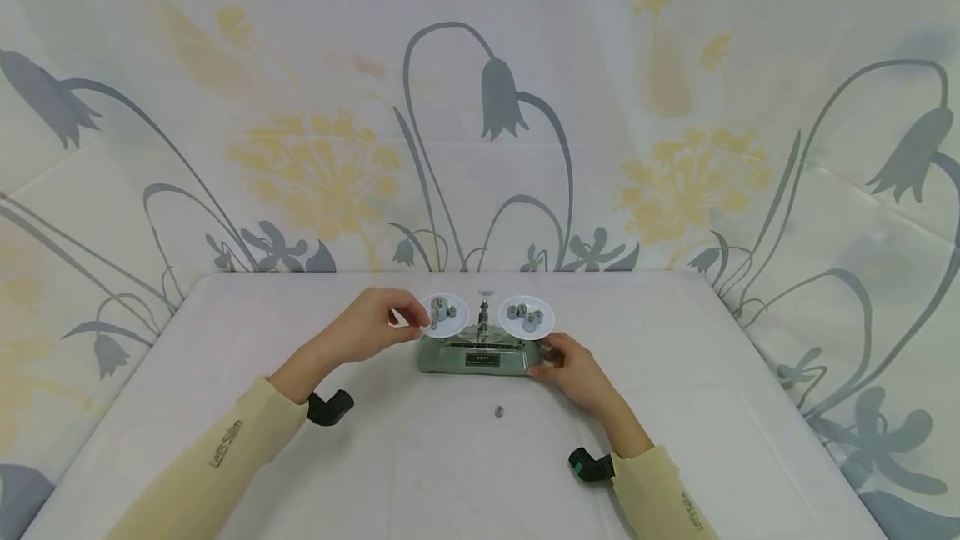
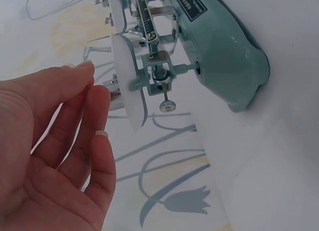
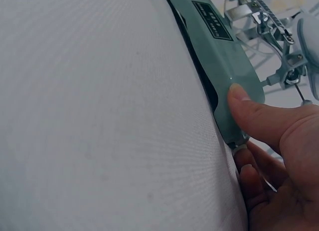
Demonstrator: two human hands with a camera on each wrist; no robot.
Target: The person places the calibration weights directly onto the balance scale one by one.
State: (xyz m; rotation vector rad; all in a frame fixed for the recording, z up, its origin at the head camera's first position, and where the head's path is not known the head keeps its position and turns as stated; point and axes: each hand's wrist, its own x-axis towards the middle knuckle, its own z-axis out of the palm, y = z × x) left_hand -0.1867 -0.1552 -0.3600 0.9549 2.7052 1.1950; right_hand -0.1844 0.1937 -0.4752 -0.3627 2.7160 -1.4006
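Observation:
A green balance scale (image 1: 482,360) with two white pans stands on the table. My left hand (image 1: 377,323) is at the left pan (image 1: 454,327), thumb and forefinger tips brought together right beside a small metal weight (image 1: 433,324); I cannot tell whether they pinch it. A larger knobbed weight (image 1: 439,307) and another small weight (image 1: 452,312) also stand on that pan. On the right pan (image 1: 517,331) are several metal weights (image 1: 529,323). My right hand (image 1: 573,368) grips the base's right end, thumb (image 3: 240,93) on its front face and fingers (image 3: 251,181) around the end.
A single small weight (image 1: 498,411) lies on the white tabletop (image 1: 450,465) in front of the scale. Floral cloth (image 1: 480,190) hangs behind the table and along its sides. A small adjusting knob (image 2: 167,106) sticks out below the left pan.

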